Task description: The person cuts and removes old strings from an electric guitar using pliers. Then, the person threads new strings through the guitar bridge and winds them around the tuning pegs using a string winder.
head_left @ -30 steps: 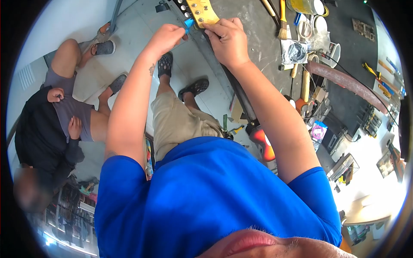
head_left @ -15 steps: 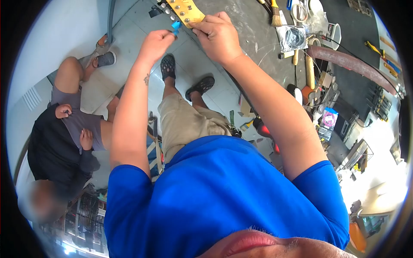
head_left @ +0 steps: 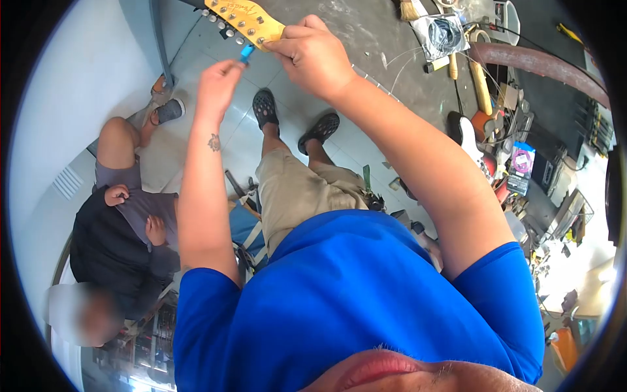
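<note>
Gripping blue tool [head_left: 246, 53] beside guitar headstock [head_left: 241, 21]

And here it is at eleven o'clock, the yellow guitar headstock slanting up to the top of view, tuning pegs [head_left: 222, 25] lined along its eight o'clock edge! Just below, the left hand [head_left: 219, 83], a touch blurred, has its fingers closed around the blue tool, whose upper end sits right by the lowest peg; whether the two touch, I cannot tell. Over to twelve, and the right hand [head_left: 317, 57] is curled in, index fingertip on the headstock's five o'clock end; whether it pinches anything there, I cannot tell. Out at one o'clock on the dark workbench [head_left: 369, 42], a bagged coil [head_left: 443, 34] with a brush [head_left: 409, 10] near its eleven o'clock side. At two, a curved reddish-brown bar [head_left: 542, 64] sweeps across! And round towards nine, a seated person [head_left: 114, 242] in a dark top, hands in lap
</note>
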